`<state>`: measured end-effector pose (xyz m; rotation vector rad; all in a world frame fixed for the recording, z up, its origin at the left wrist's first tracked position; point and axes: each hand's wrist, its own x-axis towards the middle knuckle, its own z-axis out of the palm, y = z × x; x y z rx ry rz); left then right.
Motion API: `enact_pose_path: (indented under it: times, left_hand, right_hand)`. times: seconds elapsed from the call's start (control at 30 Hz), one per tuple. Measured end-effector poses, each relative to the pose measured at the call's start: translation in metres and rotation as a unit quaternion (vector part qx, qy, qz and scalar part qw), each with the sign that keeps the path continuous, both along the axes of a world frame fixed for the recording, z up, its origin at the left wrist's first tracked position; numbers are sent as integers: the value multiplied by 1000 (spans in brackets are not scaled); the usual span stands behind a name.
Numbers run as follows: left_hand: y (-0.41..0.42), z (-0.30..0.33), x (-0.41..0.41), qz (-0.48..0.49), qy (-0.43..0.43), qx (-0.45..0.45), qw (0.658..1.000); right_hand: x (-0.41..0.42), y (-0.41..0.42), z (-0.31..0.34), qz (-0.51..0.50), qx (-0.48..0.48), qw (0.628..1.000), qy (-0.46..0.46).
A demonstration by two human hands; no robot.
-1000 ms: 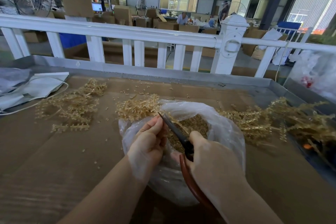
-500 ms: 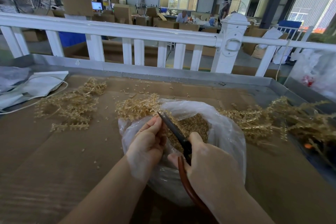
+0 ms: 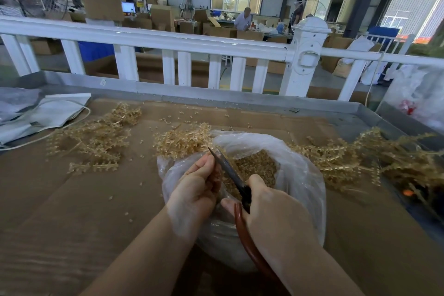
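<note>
My right grip [image 3: 276, 214] is closed round the reddish-brown handles of the shears [image 3: 230, 170]. Their dark blades point up and to the left, away from me. They hang over the open mouth of the clear plastic bag [image 3: 305, 175].

My left grip [image 3: 194, 190] sits just left of the blades, with its fingers curled in toward them and the fingertips touching or almost touching the metal. I cannot tell whether anything is pinched between them, because the fingers hide it.

The bag stands near the front edge of the worktop [image 3: 72, 211], about midway along it, and both my wrists rest over it. It holds a heap of small amber plastic bits [image 3: 254, 166], which lie directly under the blades.

Brown cardboard covers the worktop. Three lots of amber plastic sprigs lie on it:
- A loose pile [image 3: 96, 137] is toward the left edge, well apart from the bag.
- A smaller clump [image 3: 182, 139] is just behind the bag on its left side, touching the bag's rim.
- A long tangle [image 3: 360, 156] runs from the bag toward the right edge.

Stray bits are scattered over the cardboard between them.

Some grey cloths [image 3: 36, 118] are bunched at the far left corner, and a white cord [image 3: 72, 122] loops past them. A white railing [image 3: 168, 41] runs beyond the far edge.
</note>
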<state>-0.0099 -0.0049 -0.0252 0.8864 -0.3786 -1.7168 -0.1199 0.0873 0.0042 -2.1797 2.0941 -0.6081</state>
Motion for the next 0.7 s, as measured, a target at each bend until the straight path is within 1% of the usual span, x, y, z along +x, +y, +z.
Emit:
enact_pose_path:
  times: [0.17,0.37,0.7]
  left_hand:
    - [-1,1,0,-4,43,15,999]
    - [-2,-1,3,-12,58,18,998]
    - [-3,-4,2,-26,-11,-31,999]
  right_hand:
    - [-1,-5,-3,3,-6,1000,-12]
    - [-2,-10,-5,13,-11,1000,-19]
    - [-9,-15,-7,14,-16,999,-27]
